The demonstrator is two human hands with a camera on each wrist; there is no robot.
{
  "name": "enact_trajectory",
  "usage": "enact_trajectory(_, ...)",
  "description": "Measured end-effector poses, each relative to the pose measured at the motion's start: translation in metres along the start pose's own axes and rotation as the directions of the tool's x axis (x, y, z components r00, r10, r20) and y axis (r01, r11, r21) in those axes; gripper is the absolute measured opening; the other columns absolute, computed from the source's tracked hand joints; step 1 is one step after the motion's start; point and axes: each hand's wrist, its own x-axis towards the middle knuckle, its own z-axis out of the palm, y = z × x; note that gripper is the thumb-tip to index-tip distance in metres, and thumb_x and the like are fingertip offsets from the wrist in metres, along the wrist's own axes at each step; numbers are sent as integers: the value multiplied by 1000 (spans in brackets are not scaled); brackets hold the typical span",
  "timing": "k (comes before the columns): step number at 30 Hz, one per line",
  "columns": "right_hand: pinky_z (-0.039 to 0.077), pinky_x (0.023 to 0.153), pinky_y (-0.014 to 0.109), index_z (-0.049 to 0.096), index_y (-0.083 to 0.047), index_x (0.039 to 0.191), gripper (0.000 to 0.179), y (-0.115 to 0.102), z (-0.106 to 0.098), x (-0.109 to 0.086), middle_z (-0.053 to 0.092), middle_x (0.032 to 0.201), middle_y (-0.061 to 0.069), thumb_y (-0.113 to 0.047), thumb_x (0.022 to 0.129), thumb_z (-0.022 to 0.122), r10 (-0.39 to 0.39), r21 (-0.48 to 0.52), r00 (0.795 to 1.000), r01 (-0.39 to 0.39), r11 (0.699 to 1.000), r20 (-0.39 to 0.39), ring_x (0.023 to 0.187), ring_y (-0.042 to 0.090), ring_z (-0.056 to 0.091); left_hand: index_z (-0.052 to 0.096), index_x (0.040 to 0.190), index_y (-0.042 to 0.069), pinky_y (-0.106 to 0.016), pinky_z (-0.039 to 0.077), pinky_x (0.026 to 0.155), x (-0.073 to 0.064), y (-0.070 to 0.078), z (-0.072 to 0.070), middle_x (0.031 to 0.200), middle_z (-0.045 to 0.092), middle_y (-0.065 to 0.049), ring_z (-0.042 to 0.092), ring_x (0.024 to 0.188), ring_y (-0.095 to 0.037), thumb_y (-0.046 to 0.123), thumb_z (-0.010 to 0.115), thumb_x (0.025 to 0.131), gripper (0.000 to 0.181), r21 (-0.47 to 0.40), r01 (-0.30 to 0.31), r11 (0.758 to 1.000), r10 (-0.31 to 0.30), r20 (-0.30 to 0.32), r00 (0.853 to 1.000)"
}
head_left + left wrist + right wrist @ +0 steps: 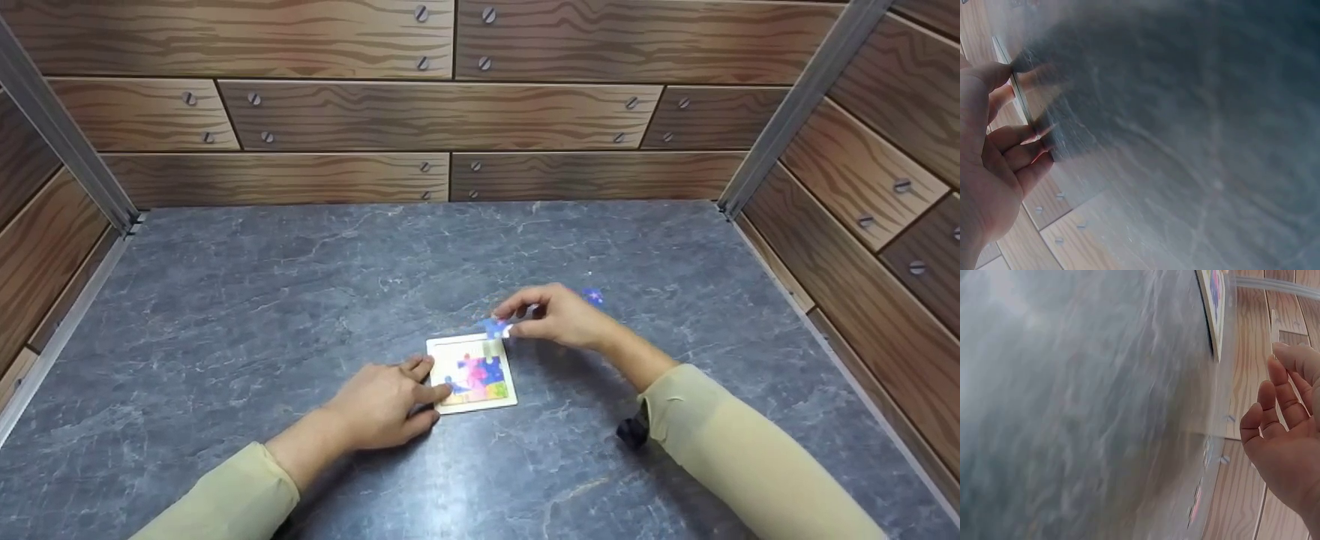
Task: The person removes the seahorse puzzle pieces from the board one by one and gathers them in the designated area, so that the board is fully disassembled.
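A small square puzzle tray [478,408] with a pale rim lies on the table, partly filled with colourful jigsaw pieces [477,375]; its upper and left parts show bare board. My left hand [381,405] rests at the tray's left side, its index finger reaching over the rim onto the pieces. In the left wrist view the thumb and fingers [1027,152] are down at the tray's edge. Over the tray's far edge, my right hand [562,319] pinches a blue jigsaw piece [495,328] between thumb and fingers. The right wrist view shows that piece [1275,329] edge-on, raised above the table.
Another blue jigsaw piece [593,296] lies on the table just beyond the right hand. The grey marbled tabletop [300,277] is bounded by wood-patterned walls [442,112] at the back and sides. A small black object [632,433] sits under the right sleeve's cuff.
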Motion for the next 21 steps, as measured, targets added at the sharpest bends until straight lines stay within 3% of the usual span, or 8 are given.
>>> enact_trajectory(11, 51, 73, 27, 80, -6, 117, 27, 19, -17, -15, 78, 109, 9, -4, 90, 80, 36, -32, 998, -38, 999, -60, 87, 22, 62, 71, 143, 22, -59, 59, 93, -1, 0, 1, 148, 57, -28, 57, 138, -39, 35, 61, 107, 40, 2, -13, 1000, 13, -13, 1000)
enact_trajectory(21, 54, 80, 27, 79, -2, 118, 27, 31, -25, -25, 78, 113, 14, -2, 92, 79, 72, -21, 995, -73, 997, -70, 92, 23, 66, 72, 141, 22, -57, 59, 94, -2, 1, 1, 147, 57, -28, 59, 136, -39, 34, 62, 106, 39, -6, -7, 1000, 7, -25, 1000)
